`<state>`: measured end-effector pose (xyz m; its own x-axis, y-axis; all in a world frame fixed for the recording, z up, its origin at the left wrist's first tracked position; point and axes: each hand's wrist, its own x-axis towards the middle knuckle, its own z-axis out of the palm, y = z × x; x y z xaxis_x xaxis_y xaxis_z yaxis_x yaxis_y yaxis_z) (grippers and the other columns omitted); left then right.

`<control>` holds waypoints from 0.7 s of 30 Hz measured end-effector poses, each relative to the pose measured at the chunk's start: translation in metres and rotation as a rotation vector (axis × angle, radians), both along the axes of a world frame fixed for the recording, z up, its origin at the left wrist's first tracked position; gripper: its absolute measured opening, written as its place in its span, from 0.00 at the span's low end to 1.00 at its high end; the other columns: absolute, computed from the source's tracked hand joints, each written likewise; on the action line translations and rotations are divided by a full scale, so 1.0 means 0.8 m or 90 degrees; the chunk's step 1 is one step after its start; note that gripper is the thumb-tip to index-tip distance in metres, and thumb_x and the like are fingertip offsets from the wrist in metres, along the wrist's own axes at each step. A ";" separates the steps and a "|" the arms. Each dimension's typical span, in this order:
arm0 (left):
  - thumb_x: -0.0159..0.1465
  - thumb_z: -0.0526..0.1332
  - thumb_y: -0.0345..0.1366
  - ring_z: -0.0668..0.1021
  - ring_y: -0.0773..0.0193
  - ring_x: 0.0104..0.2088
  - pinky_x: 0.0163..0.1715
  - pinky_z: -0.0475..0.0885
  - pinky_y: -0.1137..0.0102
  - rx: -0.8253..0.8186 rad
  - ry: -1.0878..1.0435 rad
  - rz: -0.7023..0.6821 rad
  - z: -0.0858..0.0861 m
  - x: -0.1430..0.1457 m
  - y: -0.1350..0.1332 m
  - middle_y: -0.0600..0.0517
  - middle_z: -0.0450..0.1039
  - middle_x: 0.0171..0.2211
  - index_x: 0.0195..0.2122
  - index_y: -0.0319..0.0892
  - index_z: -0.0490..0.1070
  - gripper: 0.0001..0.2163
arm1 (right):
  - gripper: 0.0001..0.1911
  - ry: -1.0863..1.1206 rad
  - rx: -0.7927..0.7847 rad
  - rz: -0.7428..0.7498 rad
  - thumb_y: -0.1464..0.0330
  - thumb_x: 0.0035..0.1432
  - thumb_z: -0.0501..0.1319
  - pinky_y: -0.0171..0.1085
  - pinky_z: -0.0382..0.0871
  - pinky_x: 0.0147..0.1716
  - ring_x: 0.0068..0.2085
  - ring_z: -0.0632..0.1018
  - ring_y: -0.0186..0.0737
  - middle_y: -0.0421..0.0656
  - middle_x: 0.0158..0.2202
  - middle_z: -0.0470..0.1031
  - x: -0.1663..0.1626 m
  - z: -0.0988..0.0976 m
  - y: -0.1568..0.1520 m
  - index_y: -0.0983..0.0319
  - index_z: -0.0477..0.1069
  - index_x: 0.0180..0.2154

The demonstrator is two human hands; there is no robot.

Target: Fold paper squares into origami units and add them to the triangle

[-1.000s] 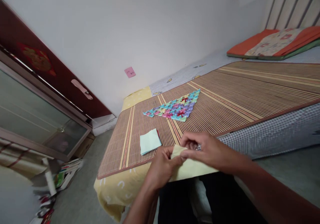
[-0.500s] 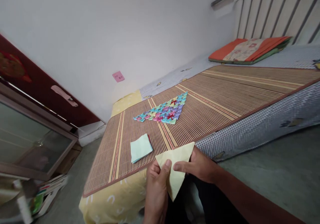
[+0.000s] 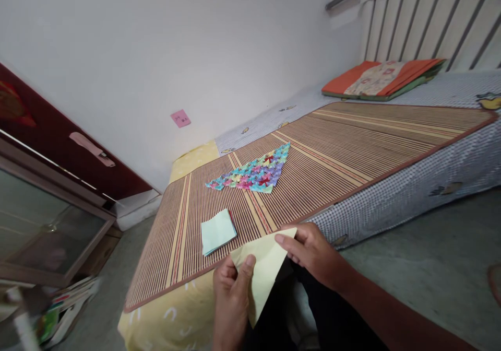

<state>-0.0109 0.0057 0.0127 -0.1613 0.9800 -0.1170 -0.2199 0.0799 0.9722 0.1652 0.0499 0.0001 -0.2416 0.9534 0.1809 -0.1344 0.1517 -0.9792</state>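
Both hands hold a pale yellow paper (image 3: 264,270) folded into a triangle, just off the near edge of the bed. My left hand (image 3: 230,293) pinches its left corner with the thumb on top. My right hand (image 3: 309,252) grips its upper right corner, fingers closed on the paper. A small stack of paper squares, light green on top (image 3: 217,231), lies on the striped bamboo mat (image 3: 352,147) just beyond my hands. Farther back on the mat lies a multicoloured triangle of joined folded papers (image 3: 254,173).
The bed has a yellow sheet corner (image 3: 164,319) and a checked sheet (image 3: 410,194). An orange cushion (image 3: 379,78) lies at the far end by a slatted headboard. A dark red cabinet with a glass door (image 3: 47,220) stands at left, books on the floor below it. Grey floor at right.
The paper has gone from a flat strip pressed at the mat's edge to a lifted triangle held between both hands. My view has shifted, so the bed sits further left.
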 end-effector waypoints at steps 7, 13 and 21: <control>0.57 0.73 0.43 0.84 0.54 0.34 0.37 0.77 0.64 0.005 0.005 -0.030 -0.001 -0.010 0.000 0.45 0.84 0.33 0.41 0.37 0.81 0.16 | 0.22 -0.057 0.064 -0.081 0.60 0.66 0.56 0.34 0.58 0.22 0.22 0.63 0.33 0.35 0.19 0.60 0.022 0.004 0.004 0.59 0.59 0.20; 0.54 0.75 0.39 0.83 0.56 0.33 0.37 0.76 0.64 -0.010 -0.024 -0.025 0.001 -0.012 0.006 0.48 0.83 0.30 0.39 0.37 0.81 0.15 | 0.20 -0.031 0.023 -0.098 0.56 0.64 0.60 0.34 0.62 0.23 0.22 0.66 0.33 0.38 0.21 0.67 0.051 0.004 0.021 0.60 0.66 0.24; 0.60 0.70 0.46 0.75 0.62 0.28 0.30 0.69 0.70 0.096 0.201 0.001 0.003 -0.015 0.005 0.52 0.74 0.25 0.31 0.40 0.78 0.13 | 0.13 0.001 -0.038 0.065 0.59 0.55 0.68 0.35 0.70 0.30 0.27 0.75 0.34 0.38 0.25 0.73 0.041 0.006 0.019 0.61 0.72 0.31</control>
<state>-0.0231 0.0094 0.0150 -0.1679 0.9821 0.0856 0.0932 -0.0706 0.9931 0.1977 0.0647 0.0048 -0.3381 0.9328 0.1249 -0.1478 0.0784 -0.9859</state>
